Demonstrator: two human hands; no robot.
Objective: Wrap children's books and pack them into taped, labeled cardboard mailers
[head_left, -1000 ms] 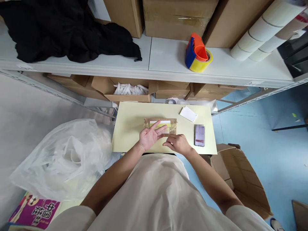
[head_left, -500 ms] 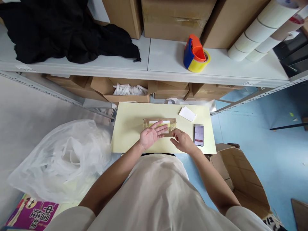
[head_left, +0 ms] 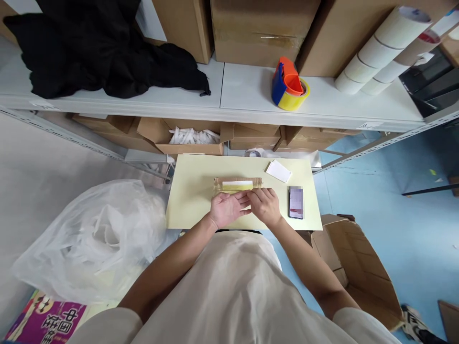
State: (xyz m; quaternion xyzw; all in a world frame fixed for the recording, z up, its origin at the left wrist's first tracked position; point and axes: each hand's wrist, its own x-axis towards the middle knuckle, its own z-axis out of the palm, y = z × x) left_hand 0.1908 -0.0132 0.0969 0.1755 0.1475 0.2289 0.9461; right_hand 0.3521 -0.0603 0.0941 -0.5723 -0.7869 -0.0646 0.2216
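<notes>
My left hand [head_left: 228,209] is palm up with its fingers stretched out, and nothing shows on the palm. Its fingertips meet my right hand [head_left: 265,205], which is palm down with the fingers curled and pressed together at those fingertips. Whether the right hand pinches anything small is hidden. Just beyond both hands a small taped cardboard box [head_left: 218,183] lies on the pale yellow table [head_left: 190,191]. A white label with a yellow band [head_left: 237,185] shows on its top, and the hands cover its near side.
A phone [head_left: 296,203] and white cards [head_left: 278,171] lie on the table's right. A shelf [head_left: 247,91] behind carries a tape dispenser [head_left: 289,86], black cloth [head_left: 107,52] and tape rolls [head_left: 383,50]. A plastic bag [head_left: 96,234] stands left; an open carton [head_left: 358,267] stands right.
My right hand has moved left and its fingers have come together at the left fingertips. My left hand has shifted slightly nearer to me, its fingers now closer together.
</notes>
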